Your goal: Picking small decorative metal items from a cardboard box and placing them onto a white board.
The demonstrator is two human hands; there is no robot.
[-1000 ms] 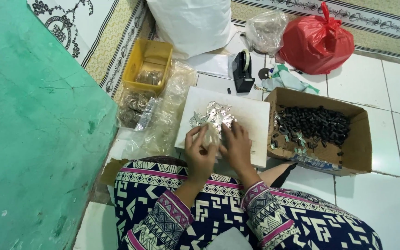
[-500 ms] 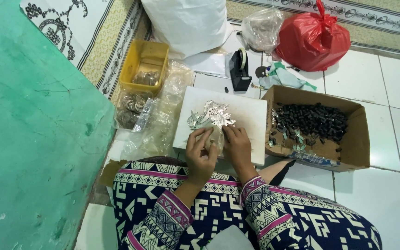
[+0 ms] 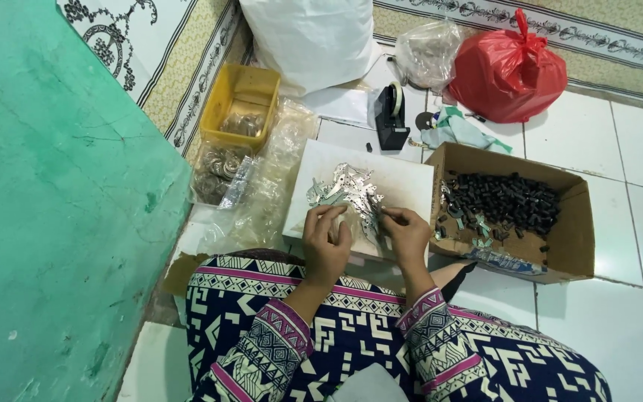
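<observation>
White floor tiles (image 3: 634,149), grey grout; green wall (image 3: 53,223) close on left side. White board (image 3: 403,186) flat on floor before seated person, carries heap of small silver metal pieces (image 3: 344,190). Left hand (image 3: 327,242) at near edge of heap, fingers curled; contents not discernible. Right hand (image 3: 405,232) pinched on thin metal piece at heap edge. Cardboard box (image 3: 560,246) of dark parts just right of board. Yellow tray (image 3: 221,108), tape dispenser (image 3: 391,119), red bag (image 3: 507,67) beyond.
</observation>
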